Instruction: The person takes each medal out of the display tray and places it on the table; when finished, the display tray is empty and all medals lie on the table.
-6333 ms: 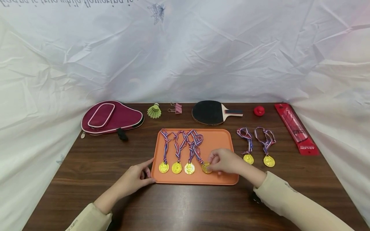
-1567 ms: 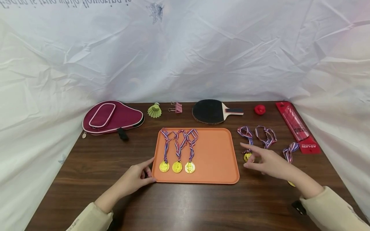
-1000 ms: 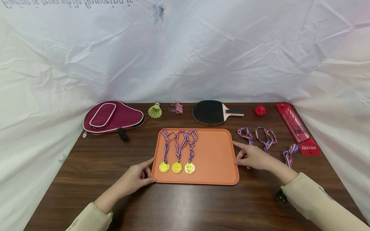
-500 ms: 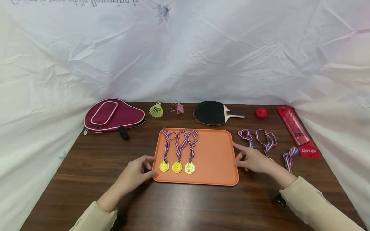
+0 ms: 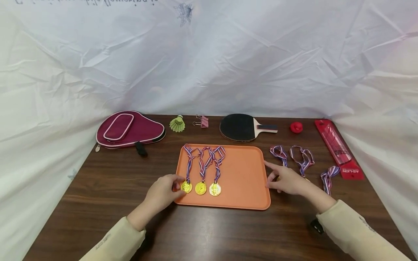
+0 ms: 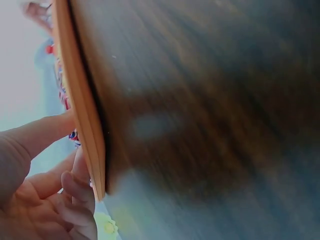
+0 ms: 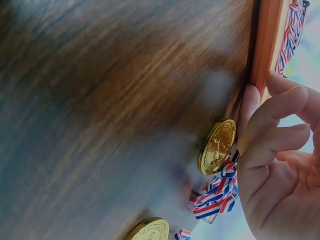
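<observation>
On the orange tray lie three gold medals with striped ribbons: a left medal, a middle medal and a right medal. My left hand reaches over the tray's left edge, thumb and fingers on either side of the left medal; the wrist view hides whether they grip it. At the tray's right edge my right hand touches the rim with its fingertips. Beside it, in the right wrist view, lies a gold medal on the table.
Right of the tray are more ribbons, a middle ribbon and a far-right ribbon. Along the back stand a maroon paddle case, shuttlecock, pink binder clip, table tennis paddle, red rubber duck and red package.
The fourth medal went from the tray to the table at right. My right hand then came back to the tray's right edge, and my left hand moved from the left rim to the left medal.
</observation>
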A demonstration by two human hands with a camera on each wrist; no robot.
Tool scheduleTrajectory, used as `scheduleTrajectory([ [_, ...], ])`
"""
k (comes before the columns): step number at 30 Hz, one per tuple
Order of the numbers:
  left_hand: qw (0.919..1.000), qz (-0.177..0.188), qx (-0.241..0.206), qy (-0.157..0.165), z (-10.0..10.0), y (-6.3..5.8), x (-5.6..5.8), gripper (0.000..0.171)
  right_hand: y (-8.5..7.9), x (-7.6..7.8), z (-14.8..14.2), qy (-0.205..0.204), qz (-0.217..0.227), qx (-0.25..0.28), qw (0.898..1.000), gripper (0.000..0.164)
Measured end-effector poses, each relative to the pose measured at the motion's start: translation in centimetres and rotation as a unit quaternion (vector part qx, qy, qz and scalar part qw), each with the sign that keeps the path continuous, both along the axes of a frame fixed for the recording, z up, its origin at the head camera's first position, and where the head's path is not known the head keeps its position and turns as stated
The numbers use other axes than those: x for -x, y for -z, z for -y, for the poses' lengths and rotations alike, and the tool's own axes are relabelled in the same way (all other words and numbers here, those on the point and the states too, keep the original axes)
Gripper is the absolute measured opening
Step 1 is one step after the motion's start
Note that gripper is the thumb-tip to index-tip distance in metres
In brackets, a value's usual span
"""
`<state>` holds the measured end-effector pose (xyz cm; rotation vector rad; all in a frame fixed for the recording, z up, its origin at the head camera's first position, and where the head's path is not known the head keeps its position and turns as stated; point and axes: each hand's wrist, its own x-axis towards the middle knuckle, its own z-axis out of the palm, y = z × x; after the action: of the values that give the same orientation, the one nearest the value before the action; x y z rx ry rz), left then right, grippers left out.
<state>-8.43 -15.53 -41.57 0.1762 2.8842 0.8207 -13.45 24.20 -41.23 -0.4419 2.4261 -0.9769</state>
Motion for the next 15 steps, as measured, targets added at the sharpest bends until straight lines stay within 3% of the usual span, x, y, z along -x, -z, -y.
scheduleTrajectory([
  [5, 0.9984, -0.009, 0.055, 0.005, -0.38, 0.13, 0.27, 0.042, -0.1, 0.05, 0.13, 0.009, 0.006, -0.004, 1.0, 0.078],
  [15, 0.998, -0.009, 0.063, 0.002, -0.53, 0.0, 0.61, 0.041, -0.51, -0.03, 0.28, 0.01, 0.006, 0.001, 1.0, 0.078],
])
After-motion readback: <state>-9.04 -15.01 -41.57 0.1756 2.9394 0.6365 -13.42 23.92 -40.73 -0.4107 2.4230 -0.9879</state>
